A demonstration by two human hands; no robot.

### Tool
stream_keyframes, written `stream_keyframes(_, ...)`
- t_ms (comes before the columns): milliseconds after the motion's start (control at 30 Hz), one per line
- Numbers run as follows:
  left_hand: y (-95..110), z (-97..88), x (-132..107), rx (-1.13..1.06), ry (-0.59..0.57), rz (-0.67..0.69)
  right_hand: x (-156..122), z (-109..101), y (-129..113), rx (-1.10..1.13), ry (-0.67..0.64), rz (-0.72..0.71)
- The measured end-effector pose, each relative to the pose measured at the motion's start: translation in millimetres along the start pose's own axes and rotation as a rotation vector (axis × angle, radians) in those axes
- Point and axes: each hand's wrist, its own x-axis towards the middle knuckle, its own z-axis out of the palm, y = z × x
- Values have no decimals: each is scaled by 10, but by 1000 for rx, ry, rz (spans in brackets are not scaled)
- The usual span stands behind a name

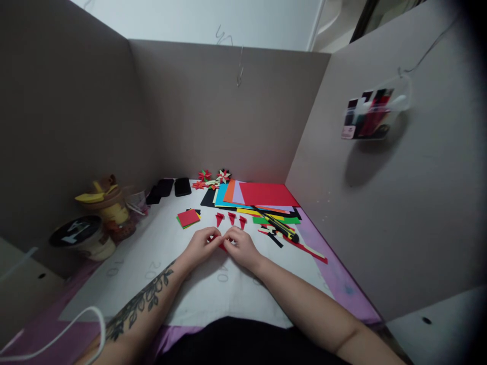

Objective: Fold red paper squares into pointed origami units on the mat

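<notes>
Between my two hands is a small piece of red paper [222, 246], mostly covered by fingers. My left hand [203, 244] pinches it from the left, with the thumb and fingertips pressed together. From the other side my right hand [240, 245] pinches the same paper, and the fingertips of both hands nearly meet. Just beyond the hands, several small red folded paper pieces [232, 218] lie in a row. To their left sits a little stack of coloured paper squares [188, 218], a red one on top.
Large coloured sheets [266, 194] lie at the back right, with a yellow-black cutter [282, 228] and paper strips [277, 220] before them. Folded paper stars [223, 176] and a black phone-like object [182, 186] are at the back. Pots [110, 203] stand left. Grey partitions [228, 111] enclose the table.
</notes>
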Motion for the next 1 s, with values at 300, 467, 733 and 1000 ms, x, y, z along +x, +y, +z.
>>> stream_keyframes(300, -216, -109, 80, -261, 237, -179, 71, -129, 74, 42, 167, 76)
stream_keyframes(467, -134, -8, 51, -172, 164, -145, 53, -69, 38, 55, 127, 68)
stream_keyframes(733, -213, -77, 89, -316, 213, -199, 50, -25, 16, 65, 71, 107)
stream_keyframes(1000, -126, -50, 61, -106, 153, -80, 32, -39, 31, 51, 77, 81)
